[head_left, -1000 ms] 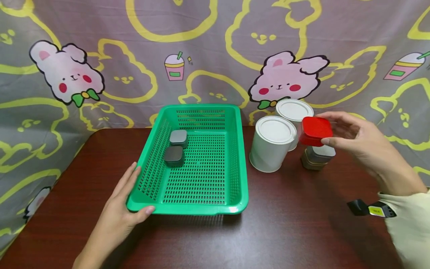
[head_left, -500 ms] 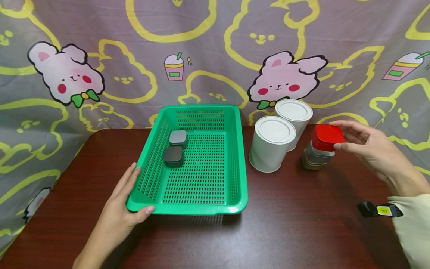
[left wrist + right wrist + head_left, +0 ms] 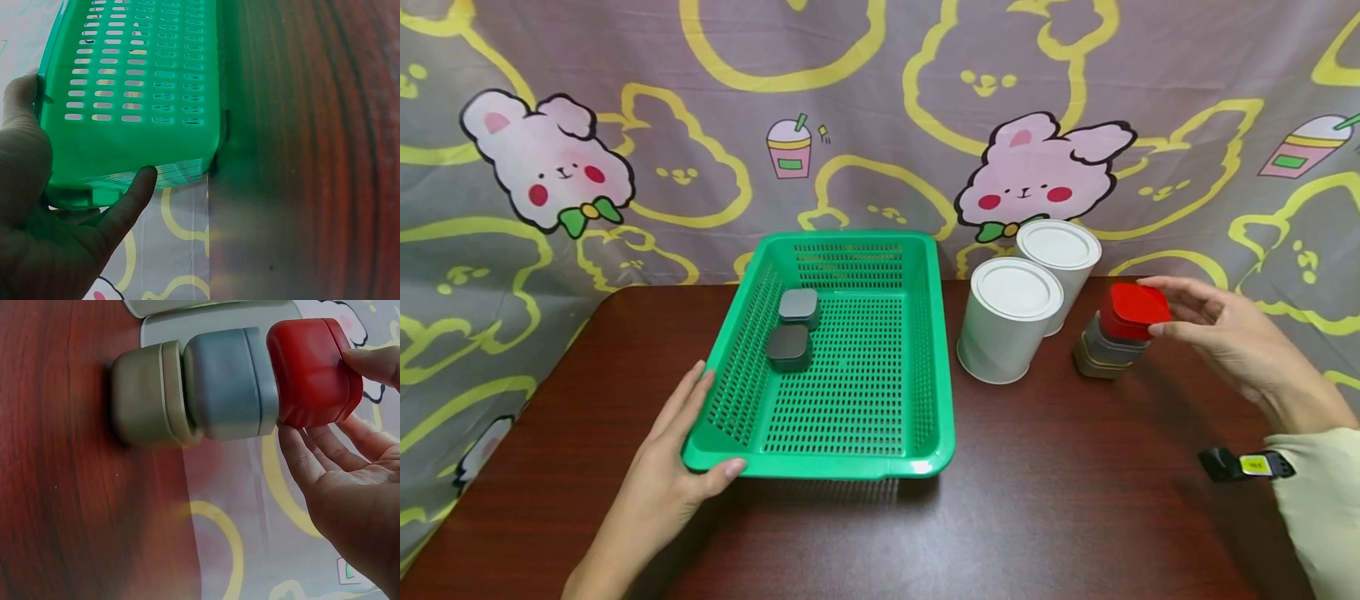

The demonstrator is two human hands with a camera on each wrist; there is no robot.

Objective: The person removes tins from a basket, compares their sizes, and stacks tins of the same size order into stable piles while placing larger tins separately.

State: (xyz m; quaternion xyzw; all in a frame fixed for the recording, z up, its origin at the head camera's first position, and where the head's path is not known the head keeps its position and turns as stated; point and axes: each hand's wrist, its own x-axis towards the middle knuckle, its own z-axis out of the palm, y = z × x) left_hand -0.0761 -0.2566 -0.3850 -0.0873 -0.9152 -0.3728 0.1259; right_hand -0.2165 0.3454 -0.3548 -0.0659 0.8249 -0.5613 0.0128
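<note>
In the head view my right hand [image 3: 1240,350] pinches a small red square tin [image 3: 1137,308] between thumb and fingers. The red tin sits on top of a silver-grey tin [image 3: 228,384], which stands on an olive-gold tin [image 3: 147,394] on the table. The right wrist view shows the tins in line, their bodies slightly offset. My left hand [image 3: 662,467] grips the near left corner of a green perforated plastic basket [image 3: 943,358], the thumb over its front rim and fingers along its left side. Inside lie a light grey tin [image 3: 799,307] and a dark grey tin [image 3: 788,346].
Two white lidded cans, the nearer can [image 3: 1003,333] and the farther can [image 3: 1063,250], stand between the basket and the stack. A patterned cloth [image 3: 865,108] hangs behind the dark wooden table [image 3: 1037,500]. A black wrist device [image 3: 1247,465] is at the right sleeve.
My right hand has moved right and down with the red tin, from in front of the white cans onto the grey tin. The left hand and basket stay put.
</note>
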